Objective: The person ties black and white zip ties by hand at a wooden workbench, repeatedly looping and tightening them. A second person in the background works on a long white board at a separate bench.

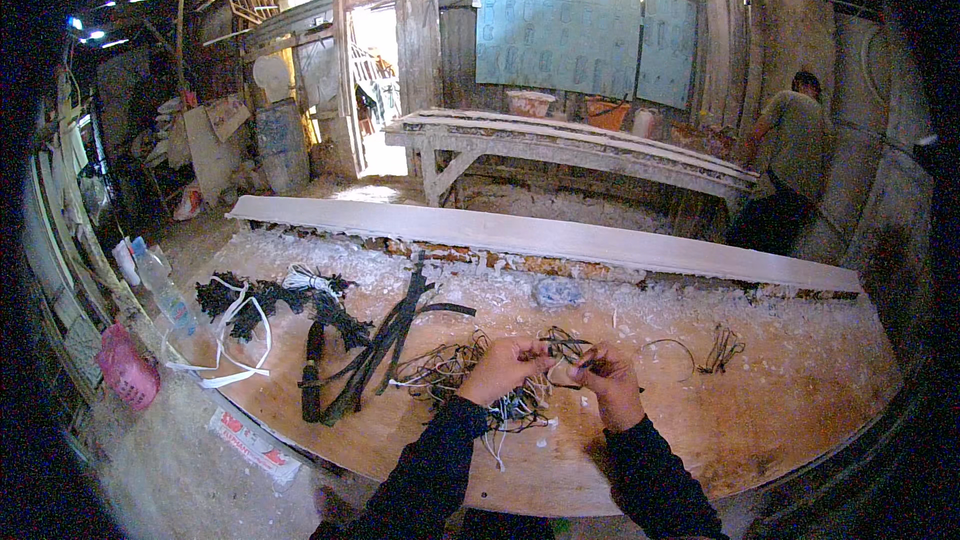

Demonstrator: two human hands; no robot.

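Over the near middle of the wooden table, my left hand and my right hand are pinched close together. Between them runs a small loose bunch of thin dark strands, wire or cord, gripped by both. Below and left of my left hand spreads a tangled pile of dark and white strands. To the right of my right hand lies a smaller bundle of strands. Left of the pile are long black strips and a dark knife-like tool; its exact kind is unclear.
Black shaggy material and a white strap lie at the table's left. A long white board borders the far edge. Beyond stand a bench and another person. A pink sack sits at the left.
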